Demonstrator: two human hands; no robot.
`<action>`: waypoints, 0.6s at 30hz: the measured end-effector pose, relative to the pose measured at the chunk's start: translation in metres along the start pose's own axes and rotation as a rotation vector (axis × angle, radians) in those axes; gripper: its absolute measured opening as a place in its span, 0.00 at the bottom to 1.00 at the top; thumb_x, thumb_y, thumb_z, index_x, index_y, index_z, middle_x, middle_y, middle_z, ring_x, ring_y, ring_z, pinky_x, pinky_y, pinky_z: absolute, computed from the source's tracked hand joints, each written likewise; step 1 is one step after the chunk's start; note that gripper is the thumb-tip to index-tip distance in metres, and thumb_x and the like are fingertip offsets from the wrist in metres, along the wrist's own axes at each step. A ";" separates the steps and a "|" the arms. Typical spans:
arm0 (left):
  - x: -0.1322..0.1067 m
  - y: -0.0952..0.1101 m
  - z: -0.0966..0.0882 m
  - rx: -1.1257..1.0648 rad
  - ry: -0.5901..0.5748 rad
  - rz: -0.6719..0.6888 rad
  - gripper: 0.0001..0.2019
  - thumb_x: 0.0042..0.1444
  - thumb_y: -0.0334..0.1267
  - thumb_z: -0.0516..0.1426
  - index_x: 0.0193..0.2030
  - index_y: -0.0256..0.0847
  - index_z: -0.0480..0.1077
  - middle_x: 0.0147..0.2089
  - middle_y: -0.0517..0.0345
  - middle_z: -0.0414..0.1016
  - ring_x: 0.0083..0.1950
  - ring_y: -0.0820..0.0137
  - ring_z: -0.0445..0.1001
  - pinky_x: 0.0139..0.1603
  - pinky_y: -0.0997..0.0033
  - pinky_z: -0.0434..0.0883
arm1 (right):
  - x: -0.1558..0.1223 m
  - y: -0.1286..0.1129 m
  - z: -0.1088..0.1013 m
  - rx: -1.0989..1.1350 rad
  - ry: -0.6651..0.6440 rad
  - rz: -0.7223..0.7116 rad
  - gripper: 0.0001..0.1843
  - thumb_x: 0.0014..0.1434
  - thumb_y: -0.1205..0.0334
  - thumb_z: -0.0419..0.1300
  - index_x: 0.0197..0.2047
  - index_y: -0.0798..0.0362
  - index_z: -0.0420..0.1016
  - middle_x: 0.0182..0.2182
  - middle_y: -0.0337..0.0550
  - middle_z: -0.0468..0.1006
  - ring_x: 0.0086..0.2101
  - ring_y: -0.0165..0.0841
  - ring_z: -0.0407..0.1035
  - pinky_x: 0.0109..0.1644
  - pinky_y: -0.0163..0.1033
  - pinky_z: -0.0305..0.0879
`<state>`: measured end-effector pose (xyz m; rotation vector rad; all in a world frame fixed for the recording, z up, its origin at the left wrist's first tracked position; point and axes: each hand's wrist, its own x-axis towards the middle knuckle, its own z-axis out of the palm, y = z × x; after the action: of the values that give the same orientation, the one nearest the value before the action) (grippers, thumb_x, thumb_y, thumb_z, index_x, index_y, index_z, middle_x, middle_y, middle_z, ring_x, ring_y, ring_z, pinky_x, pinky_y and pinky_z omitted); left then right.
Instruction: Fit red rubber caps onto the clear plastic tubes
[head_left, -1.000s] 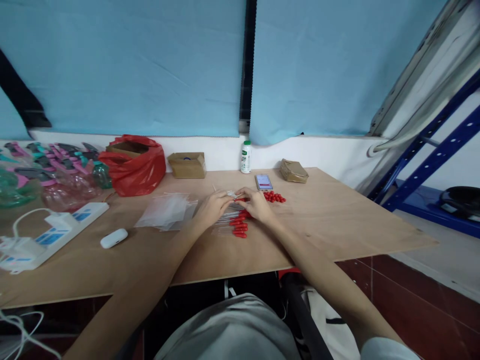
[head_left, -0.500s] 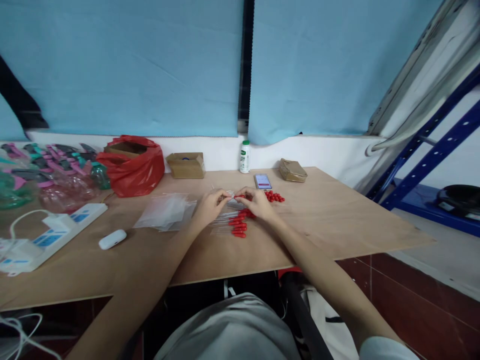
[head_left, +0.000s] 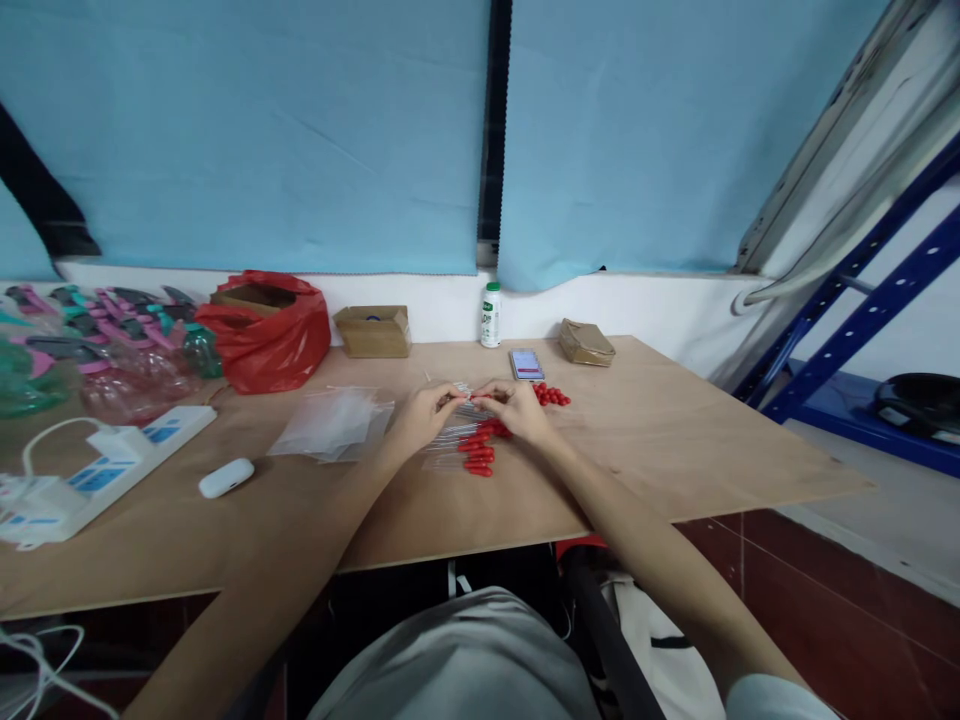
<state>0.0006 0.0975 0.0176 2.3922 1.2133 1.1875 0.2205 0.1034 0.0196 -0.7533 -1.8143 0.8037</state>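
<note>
Both my hands meet over the middle of the table. My left hand (head_left: 433, 412) is closed in a pinch on a thin clear tube; a pale tip (head_left: 427, 376) shows behind it. My right hand (head_left: 514, 407) pinches a small red bulb (head_left: 480, 396) against the tube's end, though the fingers hide most of the joint. Beneath and nearer me lies a row of clear droppers with red bulbs (head_left: 478, 453), their tubes pointing left. Past my right hand sits a pile of loose red bulbs (head_left: 553, 396).
Clear plastic bags (head_left: 326, 425) lie left of my hands. Farther left are a white case (head_left: 226, 478), a power strip (head_left: 105, 470), a red bag (head_left: 289, 345) and spray bottles (head_left: 124, 375). Along the back stand a cardboard box (head_left: 373, 333), white bottle (head_left: 490, 318), phone (head_left: 526, 364) and brown packet (head_left: 586, 343).
My hands stay together in nearly the same place, with only slight finger movement. The view has shifted very slightly. The droppers and loose bulbs lie as before.
</note>
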 end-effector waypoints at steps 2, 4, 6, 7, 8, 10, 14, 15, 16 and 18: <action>0.000 0.002 -0.002 0.014 -0.013 0.003 0.13 0.68 0.47 0.56 0.43 0.43 0.79 0.38 0.57 0.81 0.32 0.69 0.71 0.35 0.70 0.64 | 0.000 0.001 0.000 -0.003 -0.003 0.002 0.12 0.60 0.54 0.66 0.39 0.54 0.83 0.34 0.45 0.85 0.35 0.37 0.79 0.42 0.41 0.73; 0.000 0.003 -0.003 0.026 -0.023 0.017 0.13 0.68 0.47 0.56 0.43 0.43 0.79 0.39 0.56 0.81 0.34 0.69 0.72 0.36 0.70 0.65 | -0.001 0.000 0.000 -0.036 -0.015 -0.012 0.11 0.61 0.55 0.66 0.39 0.54 0.83 0.34 0.45 0.85 0.35 0.37 0.79 0.42 0.40 0.73; 0.001 0.004 -0.005 0.033 -0.037 0.038 0.13 0.68 0.46 0.56 0.42 0.43 0.79 0.40 0.55 0.81 0.35 0.68 0.72 0.37 0.70 0.65 | -0.002 -0.003 -0.002 -0.108 -0.026 -0.046 0.09 0.62 0.57 0.65 0.39 0.53 0.83 0.35 0.45 0.85 0.35 0.37 0.79 0.43 0.40 0.72; 0.001 0.005 -0.006 0.035 -0.044 0.050 0.12 0.68 0.46 0.56 0.42 0.42 0.79 0.40 0.55 0.81 0.35 0.68 0.73 0.38 0.70 0.66 | -0.002 -0.005 -0.002 -0.150 -0.035 -0.068 0.09 0.63 0.58 0.64 0.39 0.53 0.83 0.36 0.45 0.86 0.36 0.37 0.79 0.43 0.40 0.72; 0.001 0.006 -0.007 0.036 -0.046 0.063 0.12 0.68 0.45 0.56 0.42 0.42 0.79 0.40 0.55 0.81 0.35 0.69 0.73 0.38 0.70 0.66 | -0.002 -0.008 -0.003 -0.190 -0.045 -0.092 0.08 0.64 0.58 0.64 0.39 0.52 0.83 0.37 0.44 0.86 0.37 0.37 0.79 0.44 0.40 0.71; 0.002 0.008 -0.009 0.038 -0.031 0.086 0.11 0.68 0.44 0.57 0.42 0.42 0.78 0.39 0.55 0.81 0.36 0.69 0.73 0.39 0.70 0.66 | -0.001 -0.012 -0.004 -0.235 -0.045 -0.132 0.08 0.65 0.59 0.63 0.40 0.52 0.83 0.38 0.44 0.86 0.38 0.37 0.79 0.46 0.40 0.71; 0.004 0.011 -0.011 0.016 0.037 0.102 0.11 0.68 0.45 0.58 0.42 0.41 0.78 0.36 0.57 0.80 0.34 0.70 0.72 0.38 0.71 0.65 | 0.002 -0.011 -0.003 -0.192 0.047 -0.128 0.11 0.64 0.56 0.65 0.45 0.53 0.82 0.41 0.45 0.85 0.40 0.37 0.79 0.47 0.39 0.71; 0.004 0.012 -0.012 0.007 0.051 0.101 0.11 0.67 0.45 0.58 0.42 0.41 0.78 0.36 0.58 0.79 0.33 0.71 0.71 0.37 0.71 0.65 | 0.002 -0.009 -0.003 -0.185 0.064 -0.117 0.12 0.63 0.55 0.66 0.46 0.53 0.82 0.40 0.46 0.85 0.39 0.36 0.79 0.46 0.39 0.71; 0.004 0.012 -0.012 -0.001 0.063 0.100 0.11 0.67 0.45 0.58 0.43 0.41 0.79 0.35 0.58 0.79 0.32 0.71 0.71 0.37 0.71 0.65 | 0.003 -0.008 -0.003 -0.183 0.068 -0.105 0.14 0.63 0.53 0.66 0.46 0.54 0.82 0.39 0.45 0.85 0.37 0.35 0.78 0.45 0.38 0.71; 0.004 0.012 -0.013 -0.019 0.086 0.090 0.12 0.66 0.46 0.60 0.44 0.42 0.80 0.34 0.58 0.79 0.30 0.72 0.69 0.35 0.72 0.64 | 0.003 -0.005 -0.004 -0.176 0.060 -0.081 0.15 0.63 0.51 0.66 0.45 0.54 0.82 0.34 0.43 0.83 0.33 0.33 0.75 0.40 0.37 0.69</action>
<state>-0.0005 0.0905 0.0341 2.4272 1.1240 1.3358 0.2223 0.1040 0.0261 -0.8016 -1.8658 0.5682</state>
